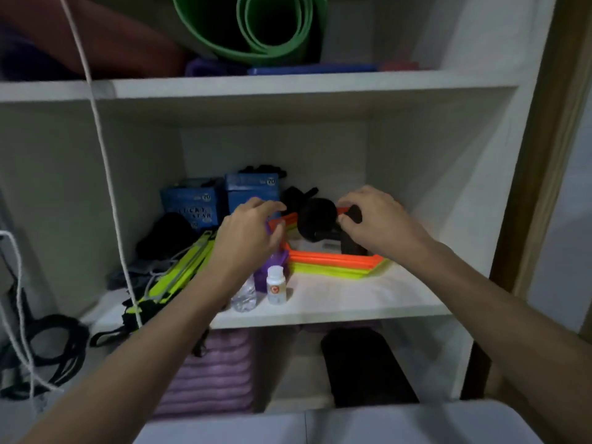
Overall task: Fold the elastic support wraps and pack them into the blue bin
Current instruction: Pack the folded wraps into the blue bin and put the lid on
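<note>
Black elastic wrap [352, 214] sits at centre frame, pinched by the right hand [373, 219] above orange trays [336, 259]. Left hand [253, 233] hovers beside it, fingers loosely curled, holding nothing. Blue boxes [192, 203] centre-left read "LUCKY STAR" and "70".

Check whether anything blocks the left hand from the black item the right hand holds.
Nothing visible does. The left hand hovers open beside the black round item that the right hand pinches above the orange trays.
</note>
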